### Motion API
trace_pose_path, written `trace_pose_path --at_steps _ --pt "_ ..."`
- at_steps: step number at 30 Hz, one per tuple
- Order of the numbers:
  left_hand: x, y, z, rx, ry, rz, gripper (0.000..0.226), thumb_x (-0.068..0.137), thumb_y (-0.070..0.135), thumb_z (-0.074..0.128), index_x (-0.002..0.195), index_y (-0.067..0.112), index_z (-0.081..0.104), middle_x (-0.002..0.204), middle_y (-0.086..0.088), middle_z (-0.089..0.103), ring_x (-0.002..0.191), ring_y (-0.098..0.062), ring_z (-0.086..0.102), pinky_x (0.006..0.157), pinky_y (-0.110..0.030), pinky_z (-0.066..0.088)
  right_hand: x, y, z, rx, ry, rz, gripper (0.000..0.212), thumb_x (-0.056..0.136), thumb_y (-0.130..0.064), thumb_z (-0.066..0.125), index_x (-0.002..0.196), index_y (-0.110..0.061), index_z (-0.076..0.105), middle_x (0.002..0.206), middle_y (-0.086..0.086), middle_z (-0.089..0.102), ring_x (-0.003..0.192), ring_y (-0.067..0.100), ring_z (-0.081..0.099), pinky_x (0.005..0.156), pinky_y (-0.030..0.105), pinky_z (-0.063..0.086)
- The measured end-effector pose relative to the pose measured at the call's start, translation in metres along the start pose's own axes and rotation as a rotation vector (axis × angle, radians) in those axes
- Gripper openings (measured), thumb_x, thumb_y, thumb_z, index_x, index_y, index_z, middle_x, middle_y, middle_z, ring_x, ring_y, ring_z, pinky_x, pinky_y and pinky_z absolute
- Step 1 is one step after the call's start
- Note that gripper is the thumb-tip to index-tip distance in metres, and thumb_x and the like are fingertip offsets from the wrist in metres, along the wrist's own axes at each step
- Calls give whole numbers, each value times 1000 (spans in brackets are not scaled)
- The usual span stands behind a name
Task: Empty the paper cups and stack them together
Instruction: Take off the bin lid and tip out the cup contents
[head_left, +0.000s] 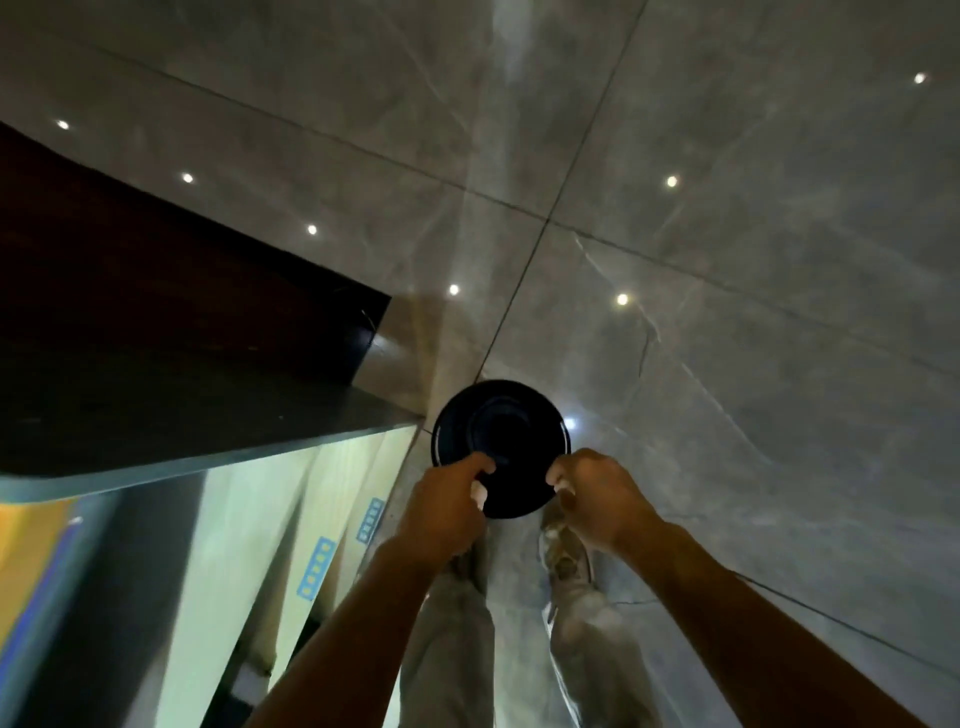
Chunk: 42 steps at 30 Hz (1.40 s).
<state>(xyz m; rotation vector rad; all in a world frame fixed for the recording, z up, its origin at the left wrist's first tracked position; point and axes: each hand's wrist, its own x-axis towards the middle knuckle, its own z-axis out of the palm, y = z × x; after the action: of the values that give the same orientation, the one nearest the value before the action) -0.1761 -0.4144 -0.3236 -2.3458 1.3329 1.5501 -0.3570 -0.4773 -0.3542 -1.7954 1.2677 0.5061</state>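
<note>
Black round bin (501, 447) on the floor — each hand (441, 512) (597, 499) grips what may be a white cup; tip slowly, right over the hole.

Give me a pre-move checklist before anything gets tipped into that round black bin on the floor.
1. Left hand holds something: ok, closed over a small white object; whether it is a paper cup, cannot tell.
2. Right hand holds something: ok, closed on a bit of white at its fingertips; identity cannot tell.
3. Hands over the round black bin: ok, both sit at its near rim.
4. Bin mouth open: cannot tell, the dark centre may be an opening or a lid.
5. Cups hold liquid: cannot tell, hidden in the fists.
6. Footing: ok, shoes stand on the grey tiled floor just behind the bin.
</note>
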Motion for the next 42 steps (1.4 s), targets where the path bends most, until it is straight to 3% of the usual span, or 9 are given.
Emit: trace_pose_path --at_steps 3,8,12,16,22,25,31,37,42 --pt "66 -28 31 147 -99 40 32 86 0 56 114 10 68 117 -12 68 111 -29 61 97 -35 49 48 14 43 -11 -30 3 35 85 -14 54 120 -18 58 114 13 62 105 31 60 81 30 46" --pt "169 -73 76 308 -181 20 13 83 8 59 90 7 69 98 -17 71 96 -37 65 86 -45 56 131 35 108 -47 -99 37 30 85 -14 57 115 -14 61 116 17 62 103 36 60 80 35 49" --pt "231 -104 114 437 -227 12 18 88 15 60 102 6 67 106 -19 68 100 -39 63 79 -40 51 193 48 152 -113 -170 115 30 85 -17 59 114 -11 64 116 20 64 107 40 60 87 39 51" --pt "271 -125 145 534 -337 -13 25 93 13 51 111 5 66 122 -20 63 116 -38 57 97 -42 48 241 57 187 -115 -223 166 27 92 -13 53 116 -5 60 124 22 60 115 40 56 94 43 47" --pt "299 -137 162 560 -368 -33 34 93 19 54 125 10 60 135 -19 57 125 -38 53 101 -44 46 266 69 217 -163 -216 213 33 94 -11 50 125 -2 55 130 24 54 122 38 51 94 41 44" --pt "292 -132 157 557 -386 -27 37 92 22 54 128 14 59 137 -18 56 126 -38 52 103 -46 45 254 64 212 -115 -209 265 30 92 -7 52 120 -2 59 126 24 58 119 39 55 99 47 47" --pt "237 -111 132 599 -369 73 43 93 24 51 135 16 50 138 -15 53 122 -38 54 98 -47 47 202 41 184 -138 -215 174 32 89 -14 52 121 -10 59 126 18 61 117 35 57 95 40 48" --pt "147 -76 89 513 -384 70 27 87 22 56 113 17 64 114 -11 66 104 -33 63 86 -43 53 114 5 139 -64 -230 142 21 90 -17 54 108 -13 65 105 11 69 95 28 65 75 33 50" --pt "49 -60 54 403 -359 60 22 95 23 52 112 13 61 115 -13 66 108 -30 62 98 -44 50 22 -15 105 -48 -233 135 31 91 -32 55 119 -18 56 117 7 63 107 24 59 94 40 49"
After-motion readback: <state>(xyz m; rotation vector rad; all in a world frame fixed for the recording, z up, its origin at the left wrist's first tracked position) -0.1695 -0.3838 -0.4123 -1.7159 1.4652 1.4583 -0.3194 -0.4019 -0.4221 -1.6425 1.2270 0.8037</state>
